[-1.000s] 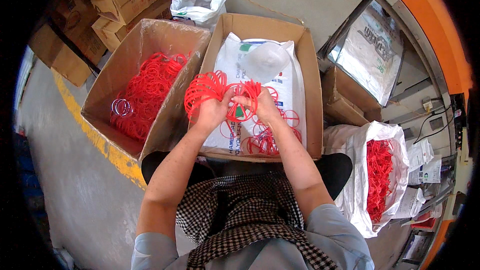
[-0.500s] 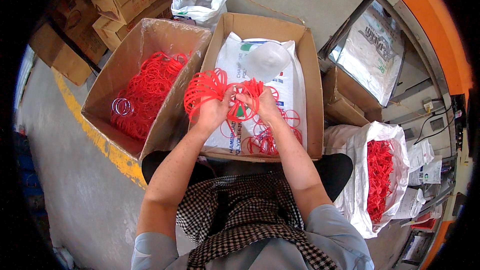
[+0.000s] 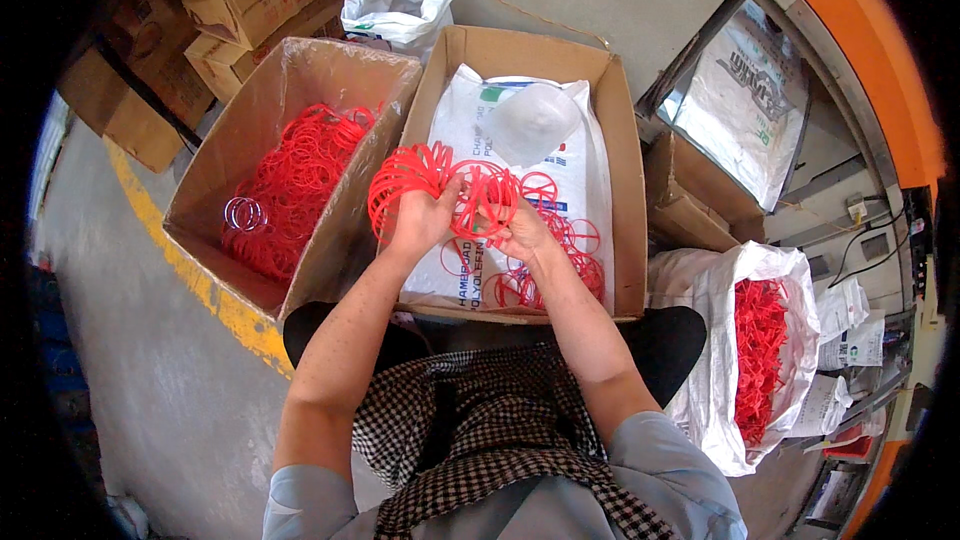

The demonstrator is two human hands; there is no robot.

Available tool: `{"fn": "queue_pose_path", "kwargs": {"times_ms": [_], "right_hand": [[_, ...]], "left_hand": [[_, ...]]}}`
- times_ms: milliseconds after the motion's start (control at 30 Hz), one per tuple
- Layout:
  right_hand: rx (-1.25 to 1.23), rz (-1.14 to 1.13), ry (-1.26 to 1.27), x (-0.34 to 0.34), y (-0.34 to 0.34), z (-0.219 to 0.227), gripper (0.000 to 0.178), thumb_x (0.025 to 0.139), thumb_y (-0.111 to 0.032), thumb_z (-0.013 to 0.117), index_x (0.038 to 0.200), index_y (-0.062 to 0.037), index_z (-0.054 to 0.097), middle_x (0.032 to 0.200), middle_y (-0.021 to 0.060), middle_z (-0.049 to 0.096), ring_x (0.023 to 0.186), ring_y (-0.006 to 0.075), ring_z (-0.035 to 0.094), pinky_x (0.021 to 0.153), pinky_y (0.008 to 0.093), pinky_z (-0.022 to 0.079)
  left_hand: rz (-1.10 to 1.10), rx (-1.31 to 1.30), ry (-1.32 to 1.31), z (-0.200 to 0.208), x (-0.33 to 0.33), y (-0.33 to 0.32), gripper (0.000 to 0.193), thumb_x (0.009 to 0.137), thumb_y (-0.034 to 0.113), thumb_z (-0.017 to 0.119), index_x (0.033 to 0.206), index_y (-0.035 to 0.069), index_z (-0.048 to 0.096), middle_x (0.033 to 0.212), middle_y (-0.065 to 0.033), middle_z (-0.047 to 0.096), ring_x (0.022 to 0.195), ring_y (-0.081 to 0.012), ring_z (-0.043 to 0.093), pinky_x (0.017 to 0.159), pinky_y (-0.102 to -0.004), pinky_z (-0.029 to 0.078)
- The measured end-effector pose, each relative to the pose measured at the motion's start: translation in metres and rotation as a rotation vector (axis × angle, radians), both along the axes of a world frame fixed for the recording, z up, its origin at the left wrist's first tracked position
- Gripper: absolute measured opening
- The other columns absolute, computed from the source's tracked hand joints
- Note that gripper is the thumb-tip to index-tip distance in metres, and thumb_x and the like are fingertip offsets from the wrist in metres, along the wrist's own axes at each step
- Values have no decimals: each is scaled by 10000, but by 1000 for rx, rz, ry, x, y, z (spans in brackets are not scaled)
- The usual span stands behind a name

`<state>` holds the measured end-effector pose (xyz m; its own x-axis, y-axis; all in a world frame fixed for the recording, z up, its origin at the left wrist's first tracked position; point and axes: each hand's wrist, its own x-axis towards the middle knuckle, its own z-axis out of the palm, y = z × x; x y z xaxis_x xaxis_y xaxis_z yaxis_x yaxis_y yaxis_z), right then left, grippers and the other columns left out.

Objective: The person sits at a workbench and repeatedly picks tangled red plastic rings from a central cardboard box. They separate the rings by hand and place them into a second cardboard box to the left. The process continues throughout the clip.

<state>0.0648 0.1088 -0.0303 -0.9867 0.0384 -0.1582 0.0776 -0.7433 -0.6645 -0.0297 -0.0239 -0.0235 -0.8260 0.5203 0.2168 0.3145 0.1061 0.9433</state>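
Red rings (image 3: 405,180) in a thick bunch sit in the left hand (image 3: 420,220), which is closed around them above the middle cardboard box (image 3: 625,190). The right hand (image 3: 520,232) pinches a smaller cluster of rings (image 3: 487,198) just beside the bunch, fingers curled on it. Both hands hang over a white printed sack (image 3: 480,120) lining that box, where loose rings (image 3: 560,250) lie scattered and a clear plastic bag (image 3: 530,120) rests. To the left, a second box (image 3: 230,170) holds a heap of red rings (image 3: 295,185). At the right, a white bag (image 3: 720,370) stands open, with more rings inside.
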Motion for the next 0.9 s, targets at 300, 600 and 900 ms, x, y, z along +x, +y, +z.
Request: {"fn": "queue_pose_path", "kwargs": {"times_ms": [300,600,900], "right_hand": [[452,-154,48,-10,-20,19,207,818,-150,631,978,-33,569,821,28,582,697,89,564,609,215,473],[295,-552,-308,-19,-15,-10,220,887,-199,504,805,-4,563,692,58,577,535,146,522,445,305,387],[161,-789,-412,-49,21,-50,289,900,-200,458,740,32,525,624,145,556,552,183,527,499,382,405]], "left_hand": [[11,43,-39,-12,-3,2,120,860,98,559,911,-11,569,822,-82,593,755,-147,557,676,-310,463],[-39,-197,341,-5,12,-11,350,870,185,538,1156,-8,478,1176,-225,477,1138,-337,399,989,-413,231],[55,18,184,14,31,5,284,860,154,548,1095,-1,506,1068,-177,550,1091,-327,460,968,-461,293]]}}
